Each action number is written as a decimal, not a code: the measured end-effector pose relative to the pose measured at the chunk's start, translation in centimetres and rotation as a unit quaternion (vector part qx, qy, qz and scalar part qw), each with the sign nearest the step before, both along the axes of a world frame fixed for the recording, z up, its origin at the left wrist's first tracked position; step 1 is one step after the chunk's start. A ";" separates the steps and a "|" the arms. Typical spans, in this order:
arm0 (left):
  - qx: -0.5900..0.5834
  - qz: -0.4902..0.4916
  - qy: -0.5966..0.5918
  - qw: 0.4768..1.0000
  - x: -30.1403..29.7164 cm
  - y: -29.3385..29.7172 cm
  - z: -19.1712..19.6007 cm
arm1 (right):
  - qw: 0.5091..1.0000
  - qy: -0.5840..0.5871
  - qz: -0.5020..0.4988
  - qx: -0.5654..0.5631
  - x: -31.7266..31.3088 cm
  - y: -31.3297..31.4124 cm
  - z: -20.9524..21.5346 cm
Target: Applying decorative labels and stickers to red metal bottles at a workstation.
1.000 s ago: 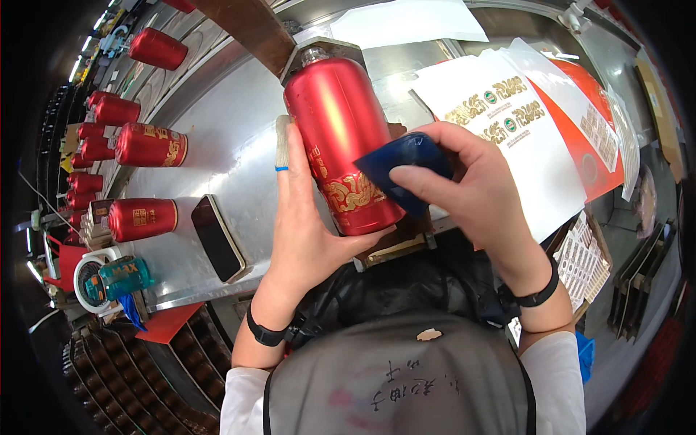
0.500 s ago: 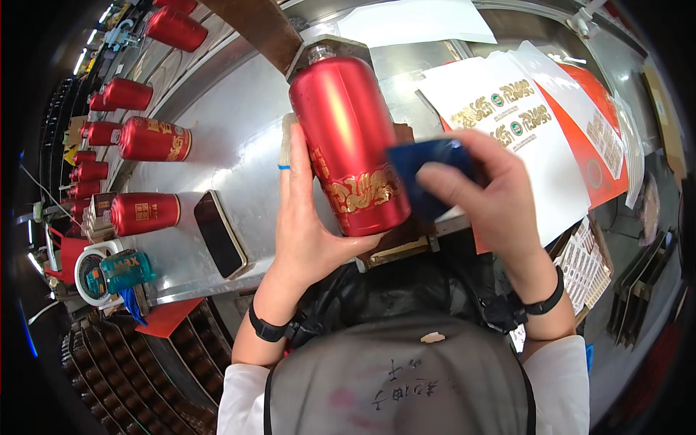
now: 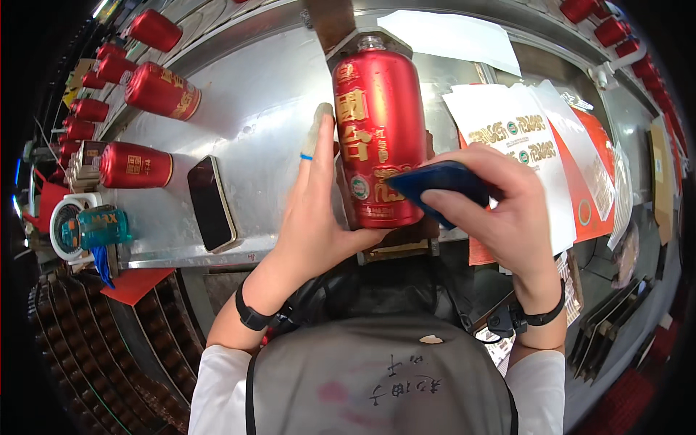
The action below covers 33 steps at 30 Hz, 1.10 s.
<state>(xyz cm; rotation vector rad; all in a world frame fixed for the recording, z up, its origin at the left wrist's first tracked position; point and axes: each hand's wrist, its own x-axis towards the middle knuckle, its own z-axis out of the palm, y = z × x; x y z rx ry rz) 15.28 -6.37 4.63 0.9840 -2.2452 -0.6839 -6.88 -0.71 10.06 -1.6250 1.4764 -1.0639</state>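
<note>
While my right hand [image 3: 500,206] pinched a dark blue flat tool [image 3: 451,185] at its outer end, thumb on top and fingers behind, the tool's free corner lay over the gold pattern near the base of the red bottle [image 3: 397,109]. Contact looked likely; couldn't confirm. Holding the outer end presumably left the edge free to follow the curve.

Left hand [image 3: 308,217] not clenched: fingers stretched along the bottle's left side, beige finger cot [image 3: 315,134] on one tip, thumb reaching across at the base. Probably a guard against rolling or sliding.

Right wrist slanted inward, back of the hand mostly up; both forearms angled in toward the bottle, a black band at each wrist.

Bottle lay on its side on a brown rest [image 3: 402,241], directly before me, neck pointing away to a grey angular plate [image 3: 396,43], likely a stop.

Farther out, on the steel bench [image 3: 268,94]: white printed sheets [image 3: 540,188] right, handy to that side; phone [image 3: 211,203] and other red bottles [image 3: 136,165] left, well apart, perhaps to leave elbow room.
</note>
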 end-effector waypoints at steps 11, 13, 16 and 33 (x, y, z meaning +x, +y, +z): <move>0.013 -0.008 -0.007 1.000 1.8 -0.3 0.7 | 0.985 0.065 -0.159 0.013 -1.6 -0.9 0.6; -0.069 -0.030 -0.009 0.997 1.4 0.0 1.0 | 0.996 0.023 -0.060 0.063 -0.9 0.4 1.3; 0.018 -0.011 0.024 0.999 0.6 -0.2 0.3 | 0.984 -0.013 -0.164 0.068 -2.8 0.2 -1.5; 0.272 -0.045 0.295 0.915 -1.2 -1.0 -1.5 | 0.952 -0.212 -0.216 0.051 0.5 3.6 -2.1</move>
